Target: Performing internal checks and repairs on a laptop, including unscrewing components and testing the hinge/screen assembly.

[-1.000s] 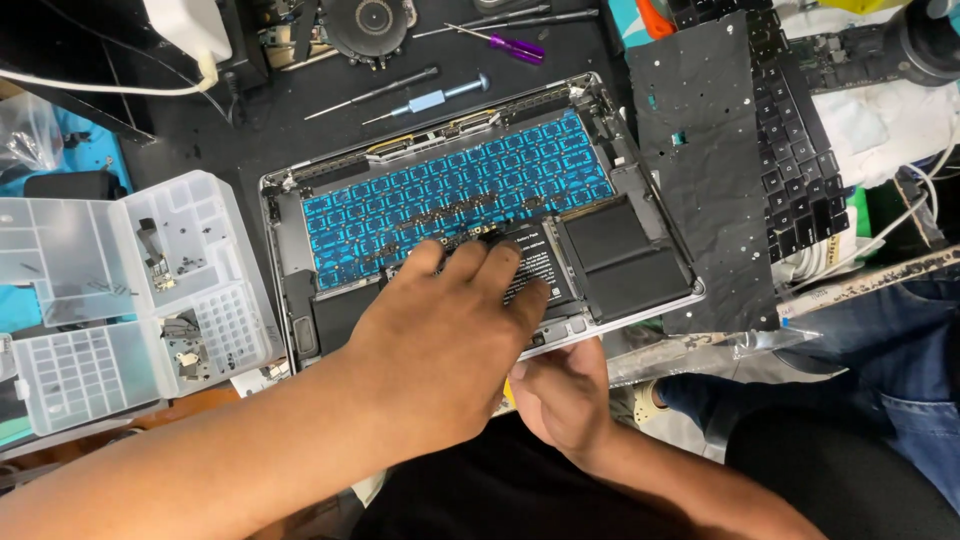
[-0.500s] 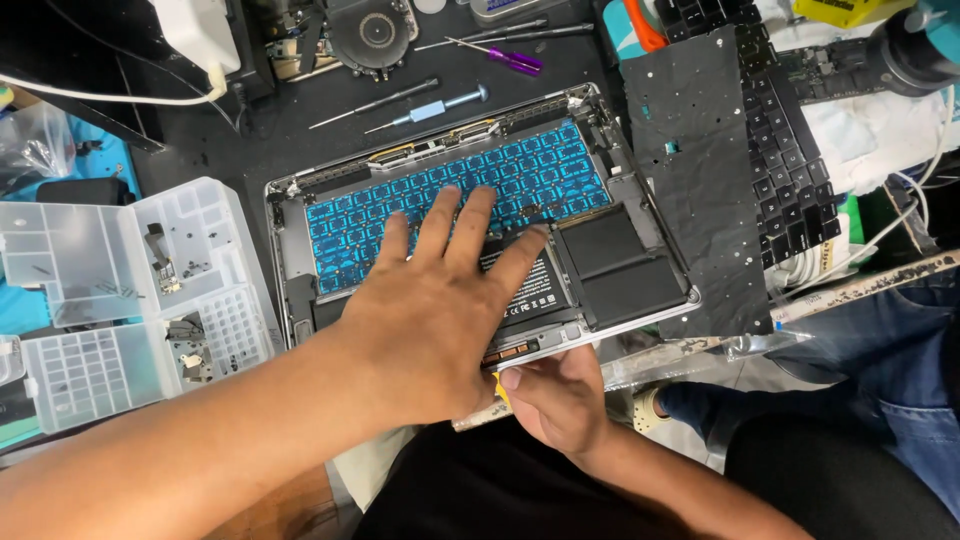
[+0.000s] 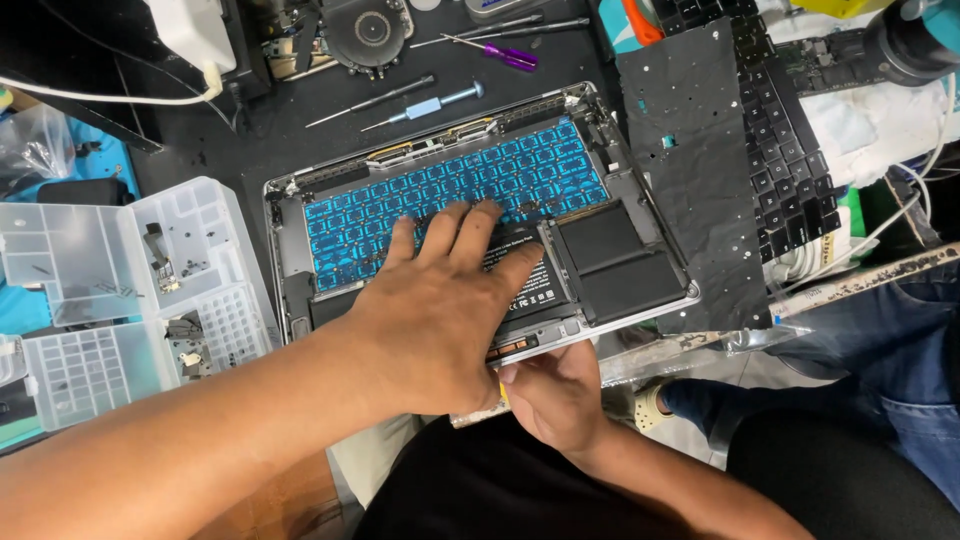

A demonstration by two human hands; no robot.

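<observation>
repair workshop: screwdrivers [image 3: 425,102], parts organiser [image 3: 130,290], opened laptop [image 3: 480,190].

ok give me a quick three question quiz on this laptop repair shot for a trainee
1. True or false: the left hand lies flat on the opened laptop, fingers spread toward the blue keyboard backing.
2. Where is the right hand? A) on the screwdrivers B) at the laptop's near edge, under the left hand C) in the parts box
3. Fill in: the clear plastic parts box sits to the ___ of the laptop.

Key
1. True.
2. B. The screwdrivers lie untouched beyond the laptop.
3. Left.
</observation>
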